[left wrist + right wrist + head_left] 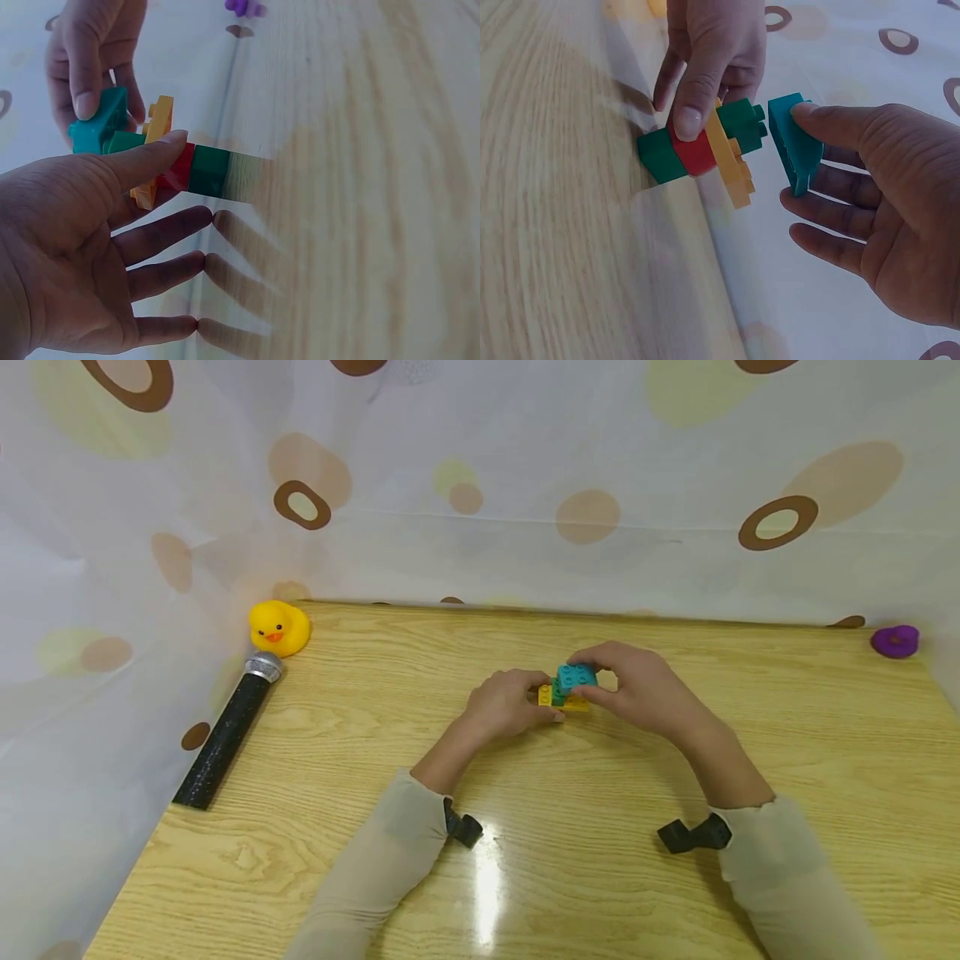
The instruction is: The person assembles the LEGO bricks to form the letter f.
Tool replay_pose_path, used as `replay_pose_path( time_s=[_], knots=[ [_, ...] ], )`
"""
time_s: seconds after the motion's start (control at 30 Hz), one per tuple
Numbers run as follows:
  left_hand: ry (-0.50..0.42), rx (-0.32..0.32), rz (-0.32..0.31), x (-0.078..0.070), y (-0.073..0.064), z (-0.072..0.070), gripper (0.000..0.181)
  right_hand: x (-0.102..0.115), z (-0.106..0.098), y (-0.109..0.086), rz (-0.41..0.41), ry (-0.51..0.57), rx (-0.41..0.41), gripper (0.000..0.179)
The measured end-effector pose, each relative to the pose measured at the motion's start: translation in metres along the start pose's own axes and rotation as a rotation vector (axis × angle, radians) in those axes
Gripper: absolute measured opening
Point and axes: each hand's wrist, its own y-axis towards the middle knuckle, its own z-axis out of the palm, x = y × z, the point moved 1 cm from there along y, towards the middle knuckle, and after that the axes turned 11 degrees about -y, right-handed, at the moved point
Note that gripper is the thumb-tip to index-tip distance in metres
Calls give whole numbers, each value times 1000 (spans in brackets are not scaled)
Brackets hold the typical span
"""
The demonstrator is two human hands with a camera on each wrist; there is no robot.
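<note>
A small stack of toy building bricks stands on the wooden table: a dark green brick (660,156) at the bottom, a red brick (695,155) on it, a flat yellow plate (731,161) across that, and a green brick (740,124) on top. My left hand (506,703) pinches the stack around the red brick between thumb and fingers. Above the top studs my right hand (637,685) grips a teal brick (576,677) by its sides. In the right wrist view a gap shows between the teal brick and the green studs.
A yellow rubber duck (279,628) sits at the back left corner, with a black microphone (228,735) lying in front of it. At the far right back stands a small purple toy (896,642). A patterned curtain (480,527) borders the table behind and on the left.
</note>
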Motion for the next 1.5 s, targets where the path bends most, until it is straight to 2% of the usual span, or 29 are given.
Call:
replay_pose_path(
  time_s=[0.2, 0.7, 0.9, 1.3, 1.5],
  knots=[
    [-6, 2, 21, 0, 0, 1, 50, 4, 4, 1, -10, 23, 14, 38],
    [-16, 10, 21, -1, -1, 0, 46, 6, 3, 2, -10, -17, 60, 41],
    [-6, 11, 23, -2, -1, 0, 52, 9, -1, 5, -15, -72, 93, 42],
    [-9, 13, 1, -2, -2, 0, 57, 10, -1, 4, 25, -64, 110, 44],
    [-17, 13, 13, -3, -2, 0, 56, 10, -1, 3, 28, -71, 115, 44]
  ],
)
